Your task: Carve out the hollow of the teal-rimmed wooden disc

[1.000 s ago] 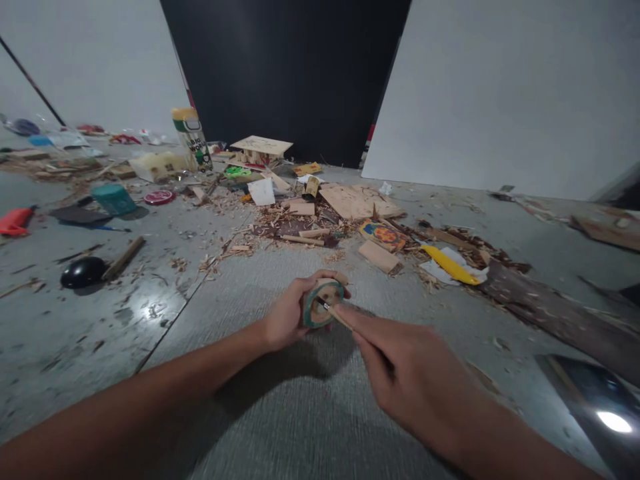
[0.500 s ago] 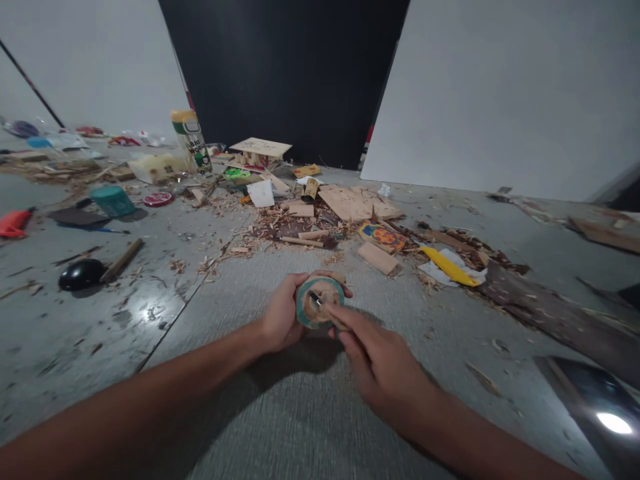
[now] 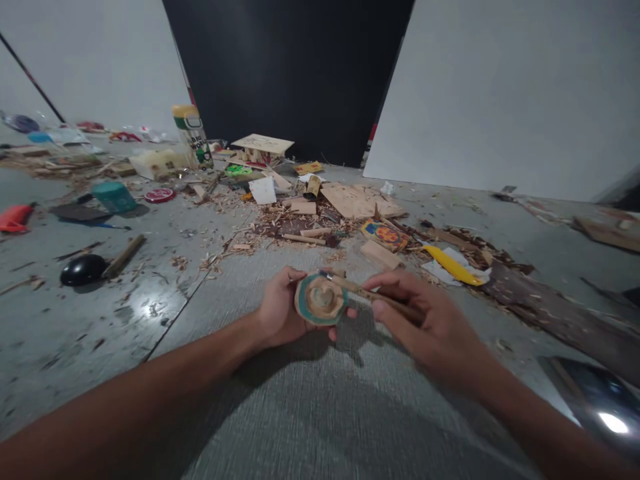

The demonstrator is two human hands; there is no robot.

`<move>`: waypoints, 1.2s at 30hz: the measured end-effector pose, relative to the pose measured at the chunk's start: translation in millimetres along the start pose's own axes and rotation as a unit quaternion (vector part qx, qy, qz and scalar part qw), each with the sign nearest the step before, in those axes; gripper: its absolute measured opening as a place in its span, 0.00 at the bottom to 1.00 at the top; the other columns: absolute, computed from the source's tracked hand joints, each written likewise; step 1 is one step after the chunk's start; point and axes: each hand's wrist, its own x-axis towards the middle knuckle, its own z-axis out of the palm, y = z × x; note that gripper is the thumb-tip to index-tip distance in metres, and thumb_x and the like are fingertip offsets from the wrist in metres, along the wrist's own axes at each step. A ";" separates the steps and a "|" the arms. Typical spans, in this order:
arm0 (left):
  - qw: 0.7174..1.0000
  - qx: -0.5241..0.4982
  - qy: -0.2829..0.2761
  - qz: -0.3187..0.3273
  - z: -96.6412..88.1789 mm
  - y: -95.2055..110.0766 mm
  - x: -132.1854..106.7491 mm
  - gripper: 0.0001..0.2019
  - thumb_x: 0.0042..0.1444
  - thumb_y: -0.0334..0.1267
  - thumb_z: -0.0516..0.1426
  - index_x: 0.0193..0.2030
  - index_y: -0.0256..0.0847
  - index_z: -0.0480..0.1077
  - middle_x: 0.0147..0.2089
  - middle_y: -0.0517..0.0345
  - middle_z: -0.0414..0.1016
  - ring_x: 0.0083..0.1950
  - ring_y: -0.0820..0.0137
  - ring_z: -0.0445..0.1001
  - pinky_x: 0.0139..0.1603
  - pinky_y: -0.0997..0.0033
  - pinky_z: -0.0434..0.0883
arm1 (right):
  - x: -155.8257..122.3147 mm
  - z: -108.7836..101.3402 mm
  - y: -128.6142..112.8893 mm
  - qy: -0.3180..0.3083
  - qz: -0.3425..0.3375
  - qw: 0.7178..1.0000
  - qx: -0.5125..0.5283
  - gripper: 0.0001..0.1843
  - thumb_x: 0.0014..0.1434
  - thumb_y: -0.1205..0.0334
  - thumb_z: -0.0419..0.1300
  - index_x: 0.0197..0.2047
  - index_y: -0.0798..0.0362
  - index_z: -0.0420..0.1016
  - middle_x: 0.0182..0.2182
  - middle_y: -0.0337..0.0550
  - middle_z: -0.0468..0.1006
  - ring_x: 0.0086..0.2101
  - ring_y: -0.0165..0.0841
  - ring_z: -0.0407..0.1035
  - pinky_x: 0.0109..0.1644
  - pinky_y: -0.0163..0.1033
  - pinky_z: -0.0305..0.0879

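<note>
My left hand is wrapped around a small round wooden piece, tilted so that its face shows. Its rim is teal, and inside the hollowed ring of bare wood stands a raised, heart-like centre. My right hand grips a wooden-handled carving tool. The tool's thin metal tip is over the far rim of the piece; whether it touches cannot be made out. Some left-hand fingers are hidden behind the piece.
Wood shavings, offcuts and a flat wooden board lie ahead. A yellow-handled tool is to the right, near a dark shiny slab. On the left are a black round-headed mallet, a teal jar and a bottle.
My right hand has drawn back to the right, and the tool's tip has moved from the hollow to the far rim. My left hand has tilted the wooden piece a little.
</note>
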 end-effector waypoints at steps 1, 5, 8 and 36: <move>1.000 -0.001 -0.009 0.001 0.2 0.3 -0.1 0.24 0.58 0.44 0.46 0.52 0.32 0.72 0.44 0.40 0.79 0.43 0.53 0.79 0.36 0.56 0.76 | 2.8 -5.7 0.1 -0.004 0.013 0.999 0.040 0.06 0.61 0.62 0.61 0.43 0.49 0.76 0.27 0.39 0.78 0.24 0.29 0.70 0.23 0.33 0.61; 1.000 0.001 -0.026 0.002 3.2 1.6 0.1 0.24 0.59 0.43 0.45 0.53 0.32 0.72 0.48 0.38 0.78 0.47 0.52 0.78 0.38 0.57 0.76 | 8.9 -19.7 4.2 0.051 0.021 0.983 0.178 0.07 0.59 0.55 0.66 0.37 0.48 0.78 0.18 0.32 0.67 0.17 0.26 0.61 0.18 0.32 0.55; 0.999 -0.007 -0.035 -0.001 7.0 -0.8 -0.2 0.24 0.58 0.43 0.46 0.53 0.31 0.72 0.48 0.37 0.78 0.47 0.53 0.78 0.38 0.59 0.75 | 9.3 -19.5 -1.5 0.116 -0.076 0.976 0.166 0.11 0.64 0.53 0.62 0.33 0.48 0.78 0.24 0.37 0.70 0.25 0.28 0.65 0.28 0.35 0.64; 0.996 -0.025 -0.032 -0.075 7.3 -14.6 1.8 0.28 0.64 0.50 0.41 0.43 0.30 0.75 0.43 0.40 0.78 0.41 0.59 0.77 0.37 0.64 0.71 | 80.7 24.4 -22.1 -0.087 0.010 0.847 0.524 0.34 0.60 0.35 0.49 0.13 0.48 0.46 0.11 0.31 0.44 0.13 0.25 0.38 0.14 0.35 0.40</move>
